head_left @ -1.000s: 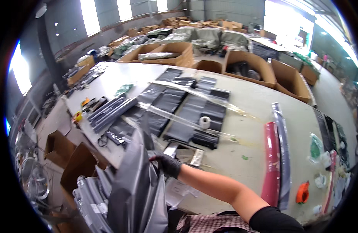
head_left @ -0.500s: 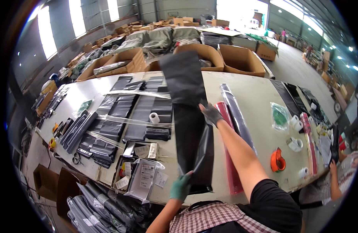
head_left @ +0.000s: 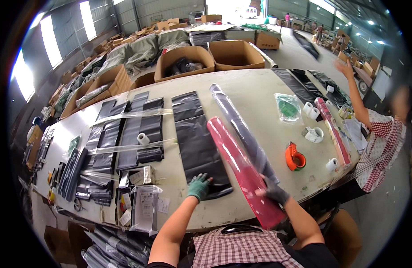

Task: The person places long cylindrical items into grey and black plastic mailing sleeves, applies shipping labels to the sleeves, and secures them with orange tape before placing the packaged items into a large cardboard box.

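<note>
My left hand [head_left: 199, 186], in a green glove, lies with its fingers spread on the near end of a black plastic sheet [head_left: 195, 134]. The sheet is stretched out flat on the table, with a crease near its far end. To the right, my right hand [head_left: 275, 192], in a dark grey glove, touches the near part of a pinkish-red roll [head_left: 241, 169]. Its fingers are apart and rest over the roll's side. Alongside that roll lies a clear, greyish film roll [head_left: 241, 127], partly covered by the red one near my hand.
Stacked black sheets [head_left: 110, 138] lie bound with clear film at left, near an open grey box [head_left: 145, 207]. An orange tape dispenser [head_left: 295, 157] stands at right. Open cartons [head_left: 235, 56] line the far edge. A co-worker's raised hand [head_left: 345, 69] is near a blurred black sheet.
The black sheet, lifted by both hands before, now lies flat. My right hand has left it for the red roll. My view has turned right, and the co-worker's arm has risen.
</note>
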A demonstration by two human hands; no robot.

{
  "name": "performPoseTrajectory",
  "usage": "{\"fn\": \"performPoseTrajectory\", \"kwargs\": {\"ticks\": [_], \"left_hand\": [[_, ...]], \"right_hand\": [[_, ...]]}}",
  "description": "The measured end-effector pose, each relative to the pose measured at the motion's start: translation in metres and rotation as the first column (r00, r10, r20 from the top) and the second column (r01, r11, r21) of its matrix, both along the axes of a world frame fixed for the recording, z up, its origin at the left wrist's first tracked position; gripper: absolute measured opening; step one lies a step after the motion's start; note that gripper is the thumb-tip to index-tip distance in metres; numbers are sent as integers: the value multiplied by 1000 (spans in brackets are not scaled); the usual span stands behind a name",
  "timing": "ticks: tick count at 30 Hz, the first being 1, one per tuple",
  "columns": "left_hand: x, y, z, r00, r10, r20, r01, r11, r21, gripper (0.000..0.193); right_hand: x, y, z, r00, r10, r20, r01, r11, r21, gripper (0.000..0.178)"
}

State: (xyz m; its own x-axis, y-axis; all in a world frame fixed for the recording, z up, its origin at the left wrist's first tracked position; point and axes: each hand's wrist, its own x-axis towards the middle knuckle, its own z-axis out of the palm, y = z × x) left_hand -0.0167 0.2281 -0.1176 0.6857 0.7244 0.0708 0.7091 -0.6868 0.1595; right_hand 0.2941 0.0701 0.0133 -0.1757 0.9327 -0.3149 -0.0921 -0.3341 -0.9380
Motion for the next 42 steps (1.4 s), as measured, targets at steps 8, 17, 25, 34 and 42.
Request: {"fn": "performPoseTrajectory", "kwargs": {"ticks": [8,17,25,34,42], "left_hand": [[21,81,-51,501,614,610,315,527,-789,26],[55,77,23,749,458,479,-189,840,-508,27],[46,19,35,816,289,501,-432,880,197,59],[71,128,-15,587,711,387,-395,669,-630,51],[27,108,-11,620,746,242,-621,655,-430,44]], "right_hand": [[3,-167,25,982,90,164,-96,995,28,109],[-3,-181,47,676,290,677,-246,955,-163,107],[1,-161,40,957,127,260,-117,992,-51,111],[-74,22,-54,989,-134,68,130,990,61,91],[-137,111,-103,541,-365,758,-1,900,435,88]]}}
